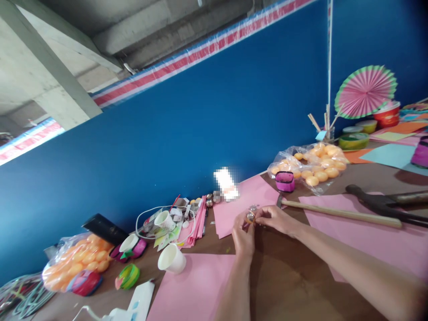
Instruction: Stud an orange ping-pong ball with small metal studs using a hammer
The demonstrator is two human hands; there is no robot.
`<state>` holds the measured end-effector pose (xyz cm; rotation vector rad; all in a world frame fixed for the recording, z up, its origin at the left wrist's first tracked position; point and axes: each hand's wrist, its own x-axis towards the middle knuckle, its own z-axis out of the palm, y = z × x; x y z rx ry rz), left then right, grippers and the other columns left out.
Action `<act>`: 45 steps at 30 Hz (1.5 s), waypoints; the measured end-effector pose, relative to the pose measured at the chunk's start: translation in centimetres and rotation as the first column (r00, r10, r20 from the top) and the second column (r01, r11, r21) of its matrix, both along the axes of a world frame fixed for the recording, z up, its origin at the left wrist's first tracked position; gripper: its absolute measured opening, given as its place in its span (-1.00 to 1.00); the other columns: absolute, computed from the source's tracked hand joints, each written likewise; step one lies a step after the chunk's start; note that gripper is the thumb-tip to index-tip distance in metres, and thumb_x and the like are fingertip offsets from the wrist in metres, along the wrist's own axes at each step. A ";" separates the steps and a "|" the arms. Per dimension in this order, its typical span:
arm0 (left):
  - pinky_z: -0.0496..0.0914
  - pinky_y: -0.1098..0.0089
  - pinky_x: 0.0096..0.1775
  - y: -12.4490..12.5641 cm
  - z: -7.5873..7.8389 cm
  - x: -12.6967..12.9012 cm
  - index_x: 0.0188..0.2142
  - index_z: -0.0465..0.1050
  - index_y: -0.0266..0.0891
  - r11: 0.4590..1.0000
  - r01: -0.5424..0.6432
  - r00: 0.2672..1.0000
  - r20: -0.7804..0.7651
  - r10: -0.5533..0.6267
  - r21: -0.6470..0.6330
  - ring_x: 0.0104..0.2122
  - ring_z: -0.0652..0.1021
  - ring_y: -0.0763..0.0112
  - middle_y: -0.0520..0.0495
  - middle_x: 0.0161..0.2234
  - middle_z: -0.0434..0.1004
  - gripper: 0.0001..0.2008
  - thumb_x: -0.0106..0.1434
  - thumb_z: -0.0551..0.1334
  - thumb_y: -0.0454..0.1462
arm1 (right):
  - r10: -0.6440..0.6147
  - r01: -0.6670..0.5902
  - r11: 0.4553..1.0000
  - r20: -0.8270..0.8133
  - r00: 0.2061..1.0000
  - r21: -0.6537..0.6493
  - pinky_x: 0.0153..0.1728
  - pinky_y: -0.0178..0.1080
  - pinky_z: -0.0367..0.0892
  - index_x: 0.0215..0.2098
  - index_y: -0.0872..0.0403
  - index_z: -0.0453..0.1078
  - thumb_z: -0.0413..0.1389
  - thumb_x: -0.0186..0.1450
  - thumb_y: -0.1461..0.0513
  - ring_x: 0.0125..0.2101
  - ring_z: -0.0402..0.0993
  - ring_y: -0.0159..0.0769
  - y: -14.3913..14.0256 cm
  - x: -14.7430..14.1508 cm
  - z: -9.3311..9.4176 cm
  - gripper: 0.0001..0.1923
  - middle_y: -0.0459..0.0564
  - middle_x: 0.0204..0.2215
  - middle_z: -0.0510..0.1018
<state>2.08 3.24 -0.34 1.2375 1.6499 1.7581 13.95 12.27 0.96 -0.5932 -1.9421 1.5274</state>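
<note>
Pink paper sheets (197, 290) cover the brown bench (284, 276). Both hands pinch a small shiny bell (250, 217) between them: left hand (243, 236) at seven o'clock of it, right hand (276, 218) at three. A paper cup (171, 258) lies at nine o'clock, a wooden stick (341, 214) at three, a bag of orange balls (312, 167) at one.

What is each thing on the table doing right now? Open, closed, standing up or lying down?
Left hand: fingers pinching a small shiny bell.
Right hand: fingers pinching the same bell.
White paper cup: tipped on its side.
Bag of orange balls: lying on the table, full.
Pink paper fan: spread open, upright.
Hammer: lying flat.
</note>
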 end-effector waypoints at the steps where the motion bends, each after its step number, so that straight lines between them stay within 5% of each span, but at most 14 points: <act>1: 0.36 0.26 -0.09 0.0 0.0 0.0 -0.13 0.43 -0.23 1.000 0.001 1.000 -0.003 -0.001 0.000 -0.11 0.45 0.23 -0.17 -0.08 0.42 -0.66 0.04 0.26 -0.31 | 0.002 -0.002 1.000 0.001 1.000 -0.002 -0.38 -0.28 0.22 -0.48 0.13 0.39 0.16 0.06 0.06 -0.43 0.35 -0.31 0.0 0.0 0.0 -0.73 -0.06 -0.48 0.49; 21: 0.36 0.28 -0.10 -0.2 0.3 0.1 -0.14 0.45 -0.22 1.000 -0.012 0.998 -0.069 0.011 -0.011 -0.10 0.45 0.23 -0.16 -0.10 0.44 -0.67 0.05 0.24 -0.31 | 0.023 -0.047 0.985 -0.146 0.989 -0.167 -0.26 -0.21 0.31 -0.36 0.13 0.31 0.25 -0.01 0.10 -0.28 0.44 -0.22 0.4 -0.9 -1.6 -0.65 -0.01 -0.37 0.51; 34: 0.36 0.24 -0.06 -0.2 0.4 -0.1 0.01 0.32 -0.31 0.996 0.061 0.995 0.081 -0.055 -0.063 -0.11 0.48 0.21 -0.22 -0.07 0.45 -0.52 0.06 0.25 -0.25 | 0.023 -0.040 0.993 -0.146 0.989 -0.112 -0.31 -0.26 0.29 -0.33 0.13 0.37 0.16 0.10 0.05 -0.36 0.42 -0.29 0.5 -0.5 -1.1 -0.69 -0.03 -0.39 0.51; 45: 0.37 0.24 -0.09 0.0 0.0 -0.2 -0.04 0.37 -0.28 0.997 0.076 0.993 0.096 -0.073 -0.026 -0.14 0.49 0.24 -0.19 -0.12 0.49 -0.61 0.18 0.14 -0.15 | 0.063 -0.067 0.997 -0.143 0.988 -0.026 -0.23 -0.21 0.33 -0.28 0.12 0.35 0.14 0.11 0.03 -0.28 0.44 -0.23 0.2 -0.6 -1.2 -0.66 0.01 -0.32 0.52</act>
